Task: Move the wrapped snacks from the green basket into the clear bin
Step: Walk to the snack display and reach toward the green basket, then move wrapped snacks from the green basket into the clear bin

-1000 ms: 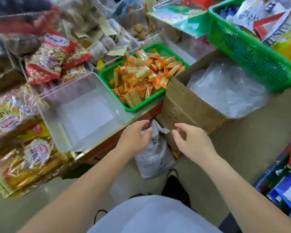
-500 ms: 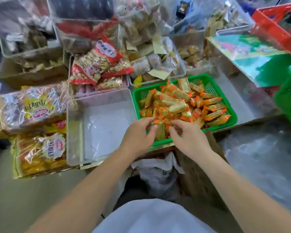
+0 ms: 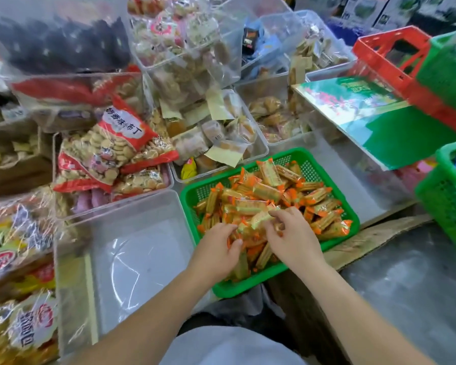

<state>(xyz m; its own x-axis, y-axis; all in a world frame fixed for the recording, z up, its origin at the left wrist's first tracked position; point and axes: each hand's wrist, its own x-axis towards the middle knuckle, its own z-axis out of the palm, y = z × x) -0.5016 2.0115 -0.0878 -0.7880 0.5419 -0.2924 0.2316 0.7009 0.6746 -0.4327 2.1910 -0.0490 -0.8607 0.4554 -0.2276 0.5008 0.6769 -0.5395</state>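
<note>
Right now both your hands are down in the green basket (image 3: 248, 288): your left hand (image 3: 216, 248) curls round some wrapped snacks (image 3: 266, 192), your right hand (image 3: 292, 238) pinches one lying 8-to-2 o'clock. They're tan bars in clear, orange-ended wrappers, pointing every way. At 9 o'clock, the clear bin (image 3: 142, 259) sits rim beside rim, open-topped.

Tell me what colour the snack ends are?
The snacks have orange ends, clearest in the head view.

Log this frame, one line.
phase: grasp | left hand: grips wrapped snacks | right hand: pinches snack | green basket: full | clear bin: no snacks
</note>
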